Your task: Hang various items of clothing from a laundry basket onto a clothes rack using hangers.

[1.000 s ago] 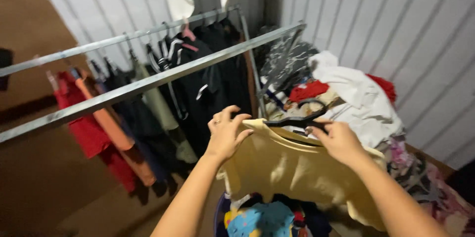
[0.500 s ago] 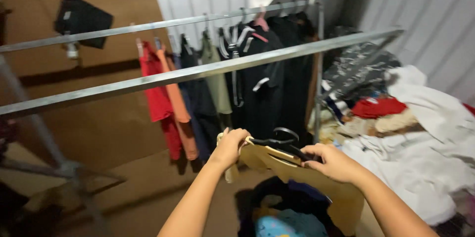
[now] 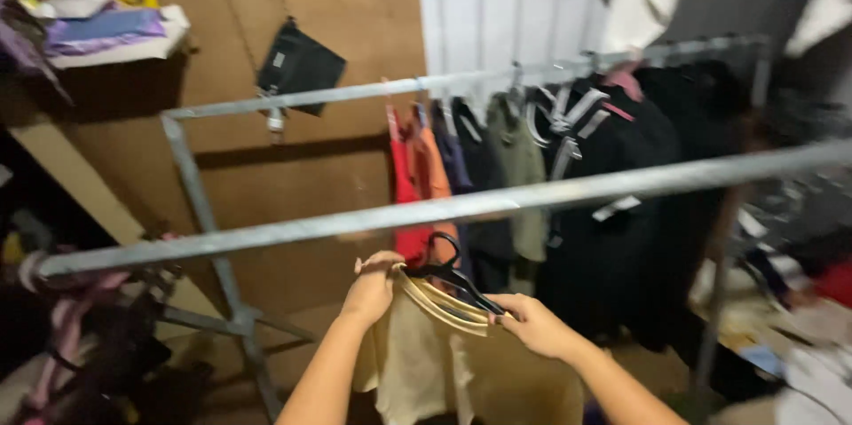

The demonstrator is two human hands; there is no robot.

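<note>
Two metal rails [image 3: 461, 206] cross ahead; left hand [image 3: 370, 287] and right hand [image 3: 532, 326] each grip one yellow shirt [image 3: 426, 363] on one black hanger [image 3: 454, 278].

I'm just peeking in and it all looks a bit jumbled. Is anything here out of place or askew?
Nothing looks damaged or spilled. The cream shirt sits on its black hanger, held by the left hand and right hand below the front rail, not yet hung. A black pouch dangles from the back rail, apart from the hanging clothes.
</note>
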